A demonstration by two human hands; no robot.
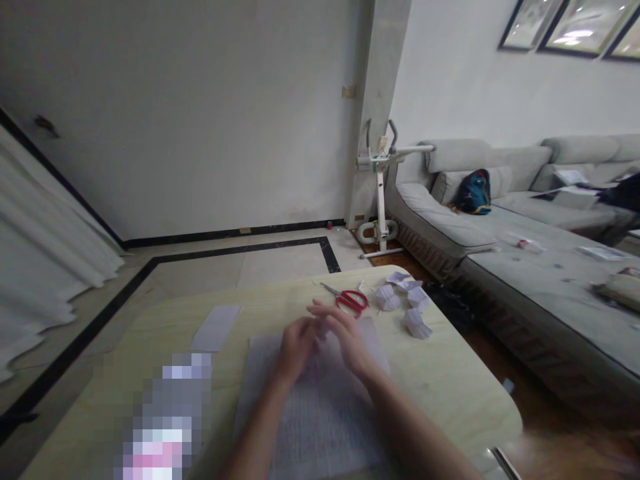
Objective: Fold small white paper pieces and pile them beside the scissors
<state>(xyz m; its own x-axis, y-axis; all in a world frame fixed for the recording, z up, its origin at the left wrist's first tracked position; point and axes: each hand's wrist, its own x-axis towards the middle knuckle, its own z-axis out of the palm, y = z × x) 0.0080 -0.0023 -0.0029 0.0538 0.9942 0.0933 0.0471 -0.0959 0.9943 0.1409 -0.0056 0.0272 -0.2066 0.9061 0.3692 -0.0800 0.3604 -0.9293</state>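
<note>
My left hand (299, 347) and my right hand (345, 337) meet over a large printed sheet of paper (320, 427) on the table. The left fingers are curled closed. My right hand's fingers bend over toward them, also closed in. Something small and pale shows between the hands, but blur and the fingers hide what it is. Just beyond the right hand lie red-handled scissors (353, 301), their blades pointing left. Several folded or crumpled paper pieces (417, 324) sit at the right. Left of the sheet rests a flat paper rectangle (217, 328).
The pale wooden table (450, 380) has rounded corners. A pixelated object covers its left side. To the right stands a grey sofa (525, 233) with a blue backpack (474, 192). White exercise equipment (381, 200) stands by the wall; a white curtain (45, 253) hangs at left.
</note>
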